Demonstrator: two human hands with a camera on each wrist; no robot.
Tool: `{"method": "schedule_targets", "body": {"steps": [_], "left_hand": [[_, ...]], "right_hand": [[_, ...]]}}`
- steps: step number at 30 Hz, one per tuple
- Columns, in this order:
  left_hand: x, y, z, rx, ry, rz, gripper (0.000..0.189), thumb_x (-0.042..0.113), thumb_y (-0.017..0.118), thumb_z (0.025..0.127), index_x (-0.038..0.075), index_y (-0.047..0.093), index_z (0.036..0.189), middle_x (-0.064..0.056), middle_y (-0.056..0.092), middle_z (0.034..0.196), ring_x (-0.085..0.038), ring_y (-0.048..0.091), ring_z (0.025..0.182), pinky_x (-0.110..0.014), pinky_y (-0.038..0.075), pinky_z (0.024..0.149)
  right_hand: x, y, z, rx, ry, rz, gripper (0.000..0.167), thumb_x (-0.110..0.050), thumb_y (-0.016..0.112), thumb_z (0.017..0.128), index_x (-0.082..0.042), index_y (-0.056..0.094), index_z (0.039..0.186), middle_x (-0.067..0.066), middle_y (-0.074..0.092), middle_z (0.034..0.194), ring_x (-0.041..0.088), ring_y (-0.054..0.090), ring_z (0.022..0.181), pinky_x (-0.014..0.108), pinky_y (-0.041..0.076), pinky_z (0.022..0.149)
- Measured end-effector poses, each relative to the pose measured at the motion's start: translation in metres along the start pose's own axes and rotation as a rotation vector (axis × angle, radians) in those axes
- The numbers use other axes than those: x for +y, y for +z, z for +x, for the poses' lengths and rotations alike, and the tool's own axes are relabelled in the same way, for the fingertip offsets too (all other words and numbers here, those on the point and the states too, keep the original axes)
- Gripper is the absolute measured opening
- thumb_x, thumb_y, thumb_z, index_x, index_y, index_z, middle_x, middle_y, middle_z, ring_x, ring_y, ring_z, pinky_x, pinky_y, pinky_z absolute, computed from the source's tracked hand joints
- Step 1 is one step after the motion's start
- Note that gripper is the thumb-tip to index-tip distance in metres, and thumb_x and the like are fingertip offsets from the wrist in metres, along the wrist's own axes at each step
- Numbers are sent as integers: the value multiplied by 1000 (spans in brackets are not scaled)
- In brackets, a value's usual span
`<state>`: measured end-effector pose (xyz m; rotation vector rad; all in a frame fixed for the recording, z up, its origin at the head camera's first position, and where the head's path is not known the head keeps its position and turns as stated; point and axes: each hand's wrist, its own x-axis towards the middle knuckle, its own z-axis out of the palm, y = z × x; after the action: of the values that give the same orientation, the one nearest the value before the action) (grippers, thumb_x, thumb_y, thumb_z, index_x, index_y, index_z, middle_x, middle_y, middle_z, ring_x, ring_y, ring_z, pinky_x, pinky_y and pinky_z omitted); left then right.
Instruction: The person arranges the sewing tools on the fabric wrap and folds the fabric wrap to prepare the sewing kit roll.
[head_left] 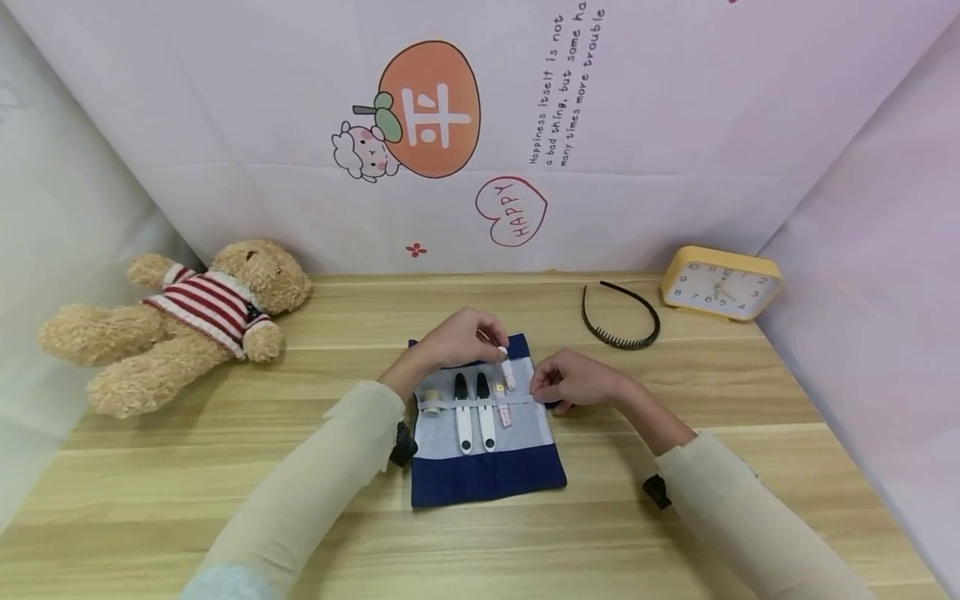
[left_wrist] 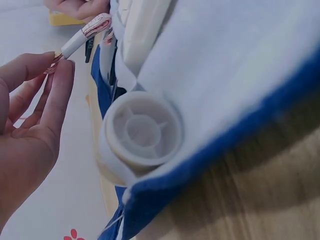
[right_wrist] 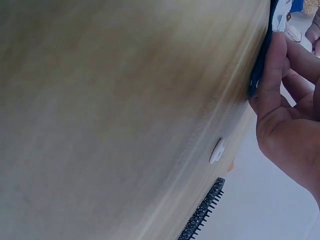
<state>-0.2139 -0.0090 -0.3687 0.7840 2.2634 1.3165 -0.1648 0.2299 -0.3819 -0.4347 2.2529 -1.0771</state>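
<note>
A navy-edged sewing roll (head_left: 487, 479) lies unfolded on the table, its pale inside crossed by an elastic band. Two white thread snips (head_left: 465, 425) with black ends, a spool (left_wrist: 142, 130) and a folded tape measure (head_left: 505, 414) sit under that band. My left hand (head_left: 467, 337) pinches the end of another folded tape measure (left_wrist: 75, 44), white with reddish print, above the roll's upper part. At the roll's right edge, my right hand (head_left: 573, 379) pinches the fabric or band between thumb and forefinger; the exact grip is partly hidden.
A teddy bear (head_left: 202, 308) in a striped sweater lies at the left. Behind my right hand are a black toothed headband (head_left: 626, 342) and a yellow clock (head_left: 722, 283). A printed cloth wall (head_left: 637, 217) closes off the table's back.
</note>
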Motion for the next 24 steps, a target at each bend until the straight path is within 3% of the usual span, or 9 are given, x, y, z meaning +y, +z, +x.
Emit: {"method": "schedule_targets", "body": {"steps": [7,21,24], "left_hand": [[-3,7,5,9,-7,49,6,5,73,93,3,71,97,-4,69,94,-17,62,87,-28,52,75],[3,19,10,41,-13,72,5,5,73,93,4,70,98,-4,67,97,-17,63,91,-27,52,78],[2,23,11,19,-3,102,5,5,73,93,5,70,98,-4,68,96,-16,63,90,-27,52,78]], "right_hand": [[1,1,-2,16,6,11,6,-4,66,97,-2,71,95,7,62,88,19,59,83,36,58,70],[4,2,-2,17,-18,36,7,-2,63,99,-1,70,97,8,63,92,19,60,84,37,59,70],[4,2,-1,22,-17,42,6,-3,63,99,-1,69,97,7,62,92,19,59,84,38,59,70]]}}
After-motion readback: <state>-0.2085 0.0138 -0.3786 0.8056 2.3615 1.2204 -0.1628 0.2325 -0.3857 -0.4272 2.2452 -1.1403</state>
